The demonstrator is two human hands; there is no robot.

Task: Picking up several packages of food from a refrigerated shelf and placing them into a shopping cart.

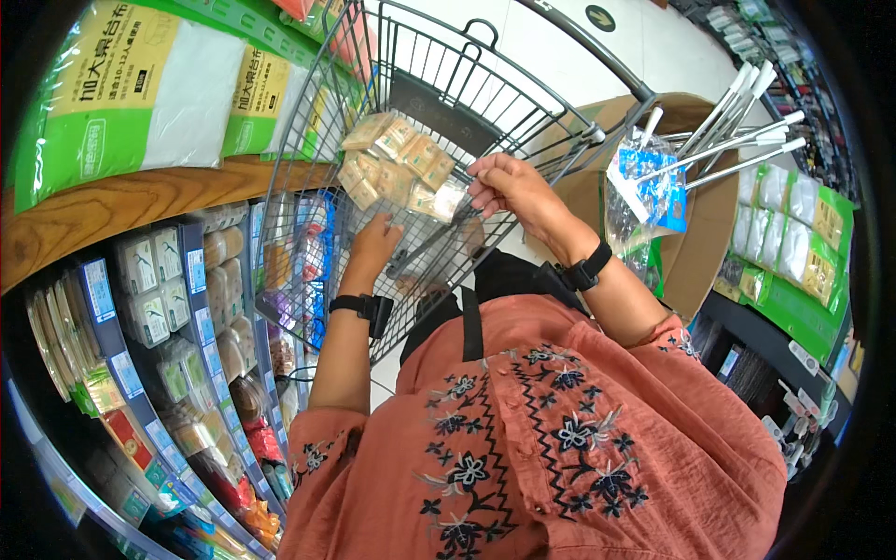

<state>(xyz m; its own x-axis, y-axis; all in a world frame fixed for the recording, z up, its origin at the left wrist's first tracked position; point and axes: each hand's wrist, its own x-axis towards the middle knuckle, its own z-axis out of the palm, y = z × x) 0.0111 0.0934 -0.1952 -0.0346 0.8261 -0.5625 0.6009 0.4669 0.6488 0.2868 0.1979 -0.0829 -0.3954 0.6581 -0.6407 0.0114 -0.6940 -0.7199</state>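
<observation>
A black wire shopping cart (448, 273) stands in front of me, with several small plastic-wrapped packs (395, 164) heaped in it. My left hand (376, 238) is over the cart just below the heap, fingers apart, with no object seen in it. To the right of the packs, my right hand (505, 185) hovers by the cart's side with its fingers curled. Its fingertips are near a shiny clear wrapper (442, 201); whether they grip it cannot be told. Both wrists wear black bands.
Shelves with packaged goods (150, 280) and price tags run along the left, below a wooden ledge (140, 203) bearing tablecloth packs (189, 91). At right stands a cardboard box (693, 259) with white-tipped metal poles (735, 105). More packs (784, 224) hang farther right.
</observation>
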